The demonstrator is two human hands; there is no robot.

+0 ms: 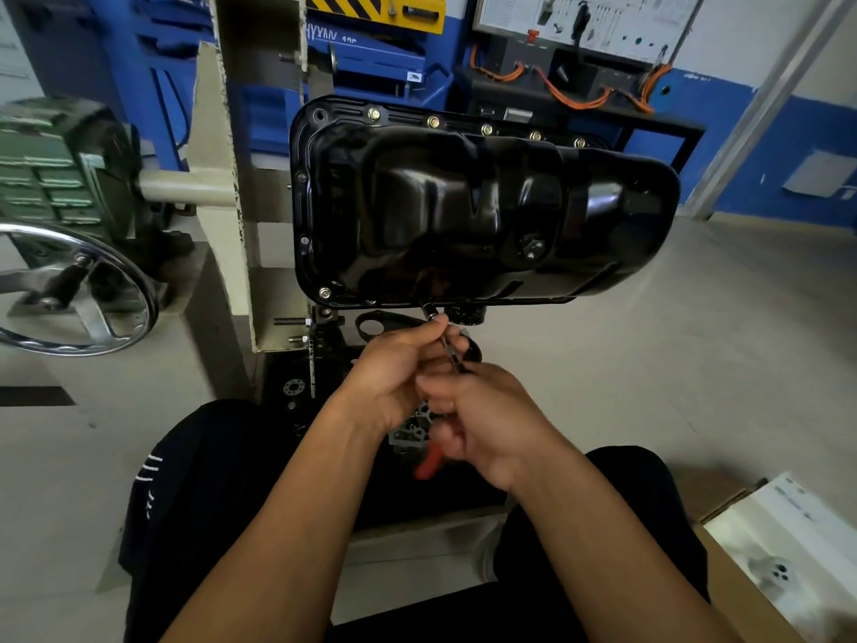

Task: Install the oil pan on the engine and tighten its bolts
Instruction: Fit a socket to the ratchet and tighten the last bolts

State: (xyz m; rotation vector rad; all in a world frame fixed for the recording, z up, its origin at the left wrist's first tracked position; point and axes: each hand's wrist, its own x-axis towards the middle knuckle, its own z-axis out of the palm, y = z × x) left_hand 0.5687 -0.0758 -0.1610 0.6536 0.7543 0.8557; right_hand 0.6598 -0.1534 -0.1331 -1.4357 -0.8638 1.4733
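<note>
Right hand (pixel 482 420) grips, left hand (pixel 394 368) pinches a socket driver (pixel 427 310) (red handle (pixel 429 464) mostly hidden) at the oil pan (pixel 487 201).

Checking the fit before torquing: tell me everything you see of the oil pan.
The oil pan is glossy black metal: a ribbed bowl with a flat flange, bowl facing the camera. Brass-coloured bolts line its far flange; a drain plug sits on the bowl. A driver, gripped by left hand and right hand, meets its near edge.
</note>
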